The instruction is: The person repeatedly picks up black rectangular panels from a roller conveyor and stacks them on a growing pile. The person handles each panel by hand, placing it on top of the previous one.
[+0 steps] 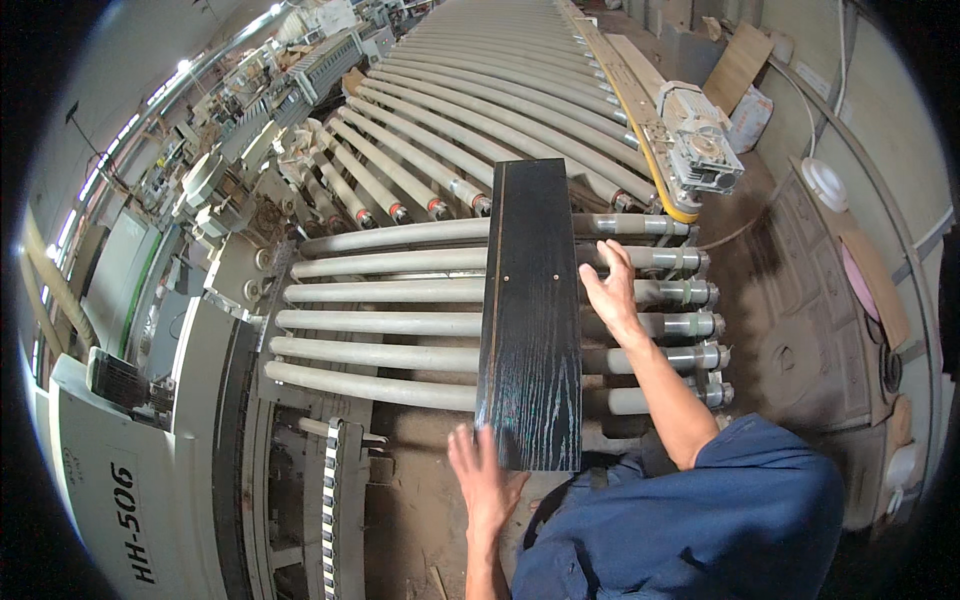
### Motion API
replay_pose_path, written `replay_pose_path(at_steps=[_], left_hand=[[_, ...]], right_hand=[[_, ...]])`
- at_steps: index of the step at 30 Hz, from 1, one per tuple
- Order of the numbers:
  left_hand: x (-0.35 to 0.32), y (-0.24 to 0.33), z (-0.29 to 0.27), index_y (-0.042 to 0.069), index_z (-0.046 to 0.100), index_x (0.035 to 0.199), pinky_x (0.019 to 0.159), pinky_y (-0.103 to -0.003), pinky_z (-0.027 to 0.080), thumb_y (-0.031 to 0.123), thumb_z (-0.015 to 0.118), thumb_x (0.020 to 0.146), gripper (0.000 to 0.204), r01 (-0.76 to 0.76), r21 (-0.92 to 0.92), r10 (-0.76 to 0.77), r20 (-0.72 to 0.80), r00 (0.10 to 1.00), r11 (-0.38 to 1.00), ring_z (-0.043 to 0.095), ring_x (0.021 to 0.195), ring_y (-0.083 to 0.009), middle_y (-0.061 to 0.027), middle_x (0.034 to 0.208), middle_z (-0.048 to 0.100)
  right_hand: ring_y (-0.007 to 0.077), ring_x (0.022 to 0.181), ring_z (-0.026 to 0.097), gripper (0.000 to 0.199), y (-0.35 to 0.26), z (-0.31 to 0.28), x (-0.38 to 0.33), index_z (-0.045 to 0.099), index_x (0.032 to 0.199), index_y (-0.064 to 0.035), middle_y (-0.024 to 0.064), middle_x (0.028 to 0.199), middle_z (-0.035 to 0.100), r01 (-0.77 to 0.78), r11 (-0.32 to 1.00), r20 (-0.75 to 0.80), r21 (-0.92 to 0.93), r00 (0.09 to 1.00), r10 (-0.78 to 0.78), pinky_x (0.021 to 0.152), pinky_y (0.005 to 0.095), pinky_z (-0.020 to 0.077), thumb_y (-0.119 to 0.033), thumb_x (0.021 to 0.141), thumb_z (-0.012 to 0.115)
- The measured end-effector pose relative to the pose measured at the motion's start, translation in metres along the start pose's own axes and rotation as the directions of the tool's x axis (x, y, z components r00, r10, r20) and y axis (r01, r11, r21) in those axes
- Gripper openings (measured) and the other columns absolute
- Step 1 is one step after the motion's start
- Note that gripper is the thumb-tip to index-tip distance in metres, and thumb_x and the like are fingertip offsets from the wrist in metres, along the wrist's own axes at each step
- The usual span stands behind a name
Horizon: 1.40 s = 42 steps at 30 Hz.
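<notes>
A long black wood-grain board (530, 310) lies lengthwise across the grey rollers of a conveyor (380, 322). My left hand (482, 478) is spread flat at the board's near end, fingers touching its lower left corner. My right hand (608, 290) rests against the board's right edge about halfway along, fingers apart. Neither hand closes around the board. My blue sleeve and body fill the lower right.
Further rollers (470, 110) fan away toward the top of the view. A grey motor unit (700, 140) sits at the conveyor's right end. A white machine housing (130, 480) stands at the lower left. Cardboard (738, 65) leans by the right wall.
</notes>
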State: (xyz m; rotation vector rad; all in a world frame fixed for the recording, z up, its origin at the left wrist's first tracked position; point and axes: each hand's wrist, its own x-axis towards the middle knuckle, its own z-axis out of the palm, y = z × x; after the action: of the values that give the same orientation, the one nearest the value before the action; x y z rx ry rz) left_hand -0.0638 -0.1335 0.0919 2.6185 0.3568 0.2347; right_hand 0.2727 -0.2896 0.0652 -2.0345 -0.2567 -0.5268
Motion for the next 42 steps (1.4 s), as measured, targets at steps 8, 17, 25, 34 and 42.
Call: replay_pose_path(at_steps=[8,17,25,34,42], left_hand=[[-0.050,-0.021,0.100,0.012,0.052,0.121,0.097,-0.046,0.043,0.037,0.077,0.084,0.051,0.174,-0.821,-0.361,0.415,0.835,-0.543,0.055,0.111,-0.0210,-0.0016,0.118,0.059],[-0.003,0.012,0.077,0.005,0.038,0.145,0.107,-0.042,0.042,0.021,0.076,0.077,0.079,0.138,-0.888,-0.510,0.373,0.775,-0.439,0.051,0.124,-0.0286,-0.0115,0.137,0.052],[-0.103,-0.061,0.027,-0.001,0.046,0.137,0.102,-0.044,0.046,0.017,0.077,0.072,0.074,0.144,-0.912,-0.601,0.364,0.711,-0.383,0.059,0.115,-0.0307,-0.0132,0.128,0.060],[-0.185,-0.137,-0.001,0.000,0.056,0.128,0.093,-0.045,0.053,0.017,0.073,0.074,0.059,0.020,-0.855,-0.711,0.444,0.545,-0.519,0.062,0.106,-0.0322,-0.0144,0.119,0.064],[-0.189,-0.161,-0.016,-0.001,0.062,0.119,0.093,-0.049,0.053,0.014,0.070,0.070,0.052,-0.026,-0.919,-0.812,0.333,0.479,-0.393,0.065,0.101,-0.0353,-0.0172,0.113,0.068]], right_hand=[[0.0303,0.130,0.047,0.057,0.036,0.007,-0.021,0.046,0.139,0.0030,0.0217,0.143,0.047,-0.451,0.809,0.342,0.378,0.880,0.331,0.105,0.0388,0.0417,-0.023,0.092,0.066],[0.0331,0.128,0.049,0.057,0.033,0.023,-0.008,0.046,0.139,0.0034,0.0240,0.140,0.049,-0.321,0.898,0.327,0.300,0.919,0.219,0.103,0.0410,0.0428,-0.023,0.092,0.066],[0.0308,0.121,0.056,0.047,0.018,0.005,0.018,0.059,0.123,0.0051,0.0204,0.127,0.059,0.029,0.998,0.281,0.059,0.959,-0.044,0.104,0.0384,0.0422,-0.023,0.086,0.069],[0.0387,0.120,0.055,0.073,-0.021,0.015,0.058,0.058,0.120,0.0084,0.0276,0.125,0.059,0.275,0.906,0.575,-0.321,0.817,-0.044,0.102,0.0437,0.0430,-0.055,0.084,0.066],[0.0283,0.109,0.061,0.099,0.013,0.045,0.095,0.064,0.116,0.0089,0.0214,0.117,0.064,-0.213,0.919,0.879,-0.331,0.286,0.382,0.095,0.0403,0.0473,-0.078,0.070,0.068]])
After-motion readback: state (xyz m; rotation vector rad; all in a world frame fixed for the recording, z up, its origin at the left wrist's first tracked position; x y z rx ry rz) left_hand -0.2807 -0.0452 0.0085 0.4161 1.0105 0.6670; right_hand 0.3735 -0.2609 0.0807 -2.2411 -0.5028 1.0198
